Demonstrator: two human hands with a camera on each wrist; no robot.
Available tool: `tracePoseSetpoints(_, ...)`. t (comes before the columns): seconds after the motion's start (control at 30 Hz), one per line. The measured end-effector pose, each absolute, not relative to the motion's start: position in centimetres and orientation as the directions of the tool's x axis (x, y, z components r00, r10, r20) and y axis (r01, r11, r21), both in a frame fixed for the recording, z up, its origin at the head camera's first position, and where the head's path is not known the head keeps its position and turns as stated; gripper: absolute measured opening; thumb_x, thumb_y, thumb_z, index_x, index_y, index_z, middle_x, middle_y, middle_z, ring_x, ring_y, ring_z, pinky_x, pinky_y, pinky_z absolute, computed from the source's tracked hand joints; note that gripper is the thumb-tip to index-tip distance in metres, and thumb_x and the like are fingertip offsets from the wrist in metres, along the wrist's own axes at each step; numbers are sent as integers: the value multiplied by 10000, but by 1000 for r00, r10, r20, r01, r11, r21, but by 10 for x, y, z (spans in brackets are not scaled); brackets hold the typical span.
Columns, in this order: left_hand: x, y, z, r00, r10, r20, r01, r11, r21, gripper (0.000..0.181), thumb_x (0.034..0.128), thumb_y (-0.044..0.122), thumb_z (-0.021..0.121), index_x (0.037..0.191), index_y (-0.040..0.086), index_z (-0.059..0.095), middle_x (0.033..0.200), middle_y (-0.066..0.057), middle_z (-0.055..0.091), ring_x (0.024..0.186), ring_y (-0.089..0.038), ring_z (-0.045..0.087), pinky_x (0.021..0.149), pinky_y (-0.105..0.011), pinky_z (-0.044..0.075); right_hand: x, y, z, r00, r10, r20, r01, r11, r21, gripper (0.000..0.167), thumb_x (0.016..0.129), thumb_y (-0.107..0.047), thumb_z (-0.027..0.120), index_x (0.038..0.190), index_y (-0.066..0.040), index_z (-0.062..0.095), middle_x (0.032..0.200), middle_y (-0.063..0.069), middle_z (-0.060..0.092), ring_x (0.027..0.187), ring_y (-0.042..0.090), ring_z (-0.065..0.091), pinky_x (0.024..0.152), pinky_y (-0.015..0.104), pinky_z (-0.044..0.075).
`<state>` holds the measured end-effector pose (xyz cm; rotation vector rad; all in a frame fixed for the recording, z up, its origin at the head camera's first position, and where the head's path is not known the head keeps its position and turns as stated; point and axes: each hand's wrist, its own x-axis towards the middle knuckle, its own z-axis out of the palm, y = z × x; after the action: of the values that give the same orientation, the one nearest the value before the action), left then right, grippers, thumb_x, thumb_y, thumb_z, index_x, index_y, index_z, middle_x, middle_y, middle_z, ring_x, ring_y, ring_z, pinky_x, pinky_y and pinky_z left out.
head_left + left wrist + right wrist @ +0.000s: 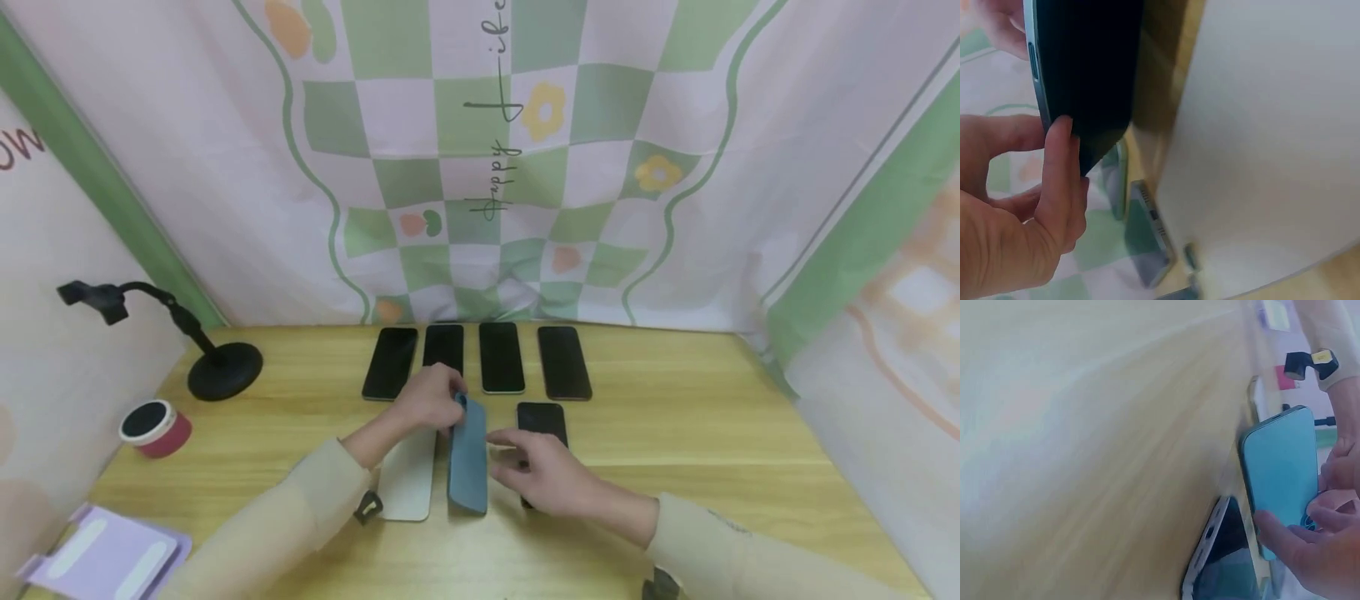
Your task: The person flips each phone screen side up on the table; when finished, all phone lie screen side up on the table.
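Note:
My left hand (433, 398) pinches a blue phone (469, 467) near its upper end, at the camera side. The phone is tilted on its long edge, its blue back facing right and its dark screen facing left, as the left wrist view shows. My right hand (551, 473) is beside the blue back with thumb and fingers parted; whether the fingertips touch it is unclear. Below the right hand lies a dark-screened phone (542, 419), partly covered. Left of the blue phone, a pale flat device (408, 483) lies partly under the left forearm.
Several dark phones (500, 358) lie in a row along the back of the wooden table (675, 417), before a patterned curtain (540, 183). At the left are a black stand (225, 371), a pink-and-white jar (157, 429) and a lilac holder (105, 554).

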<state>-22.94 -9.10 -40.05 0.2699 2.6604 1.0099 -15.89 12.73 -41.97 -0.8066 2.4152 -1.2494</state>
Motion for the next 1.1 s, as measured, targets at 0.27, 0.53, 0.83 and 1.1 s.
tracePoseSetpoints(0.27,-241,-75,-384,-896,378,-234,247,861,445,431,724,-30,542,448,188,292,366,81,321,366,-62,178,428,-224,128,-156,127,-416,-830,-496,-254,145,248,-958,527,1013,-93,617,1465,127,457,1442,392,544,1199,446,689,871,434,655)
tracePoseSetpoints(0.53,-244,-58,-380,-863,389,-322,227,869,440,71,811,58,597,843,96,546,507,38,539,453,-149,541,483,-255,363,-152,126,-419,-821,-452,-349,313,156,-937,576,1011,-134,631,1470,145,423,1285,327,680,1031,297,771,853,366,656)
tracePoseSetpoints(0.83,-239,-54,-393,-864,397,-308,126,765,632,246,885,155,686,1069,69,547,994,-131,693,571,-170,739,647,-300,624,-152,124,-420,-845,-410,-343,329,107,-938,568,998,-124,657,1462,123,441,1249,271,721,985,230,777,859,361,654)
tracePoseSetpoints(1.1,-234,-47,-398,-879,378,-291,137,784,606,344,901,219,735,1152,54,566,1316,-262,597,561,-159,727,658,-288,616,-150,122,-422,-864,-355,-358,321,160,-933,551,961,-74,689,1426,125,472,1252,297,706,959,201,770,804,323,660)
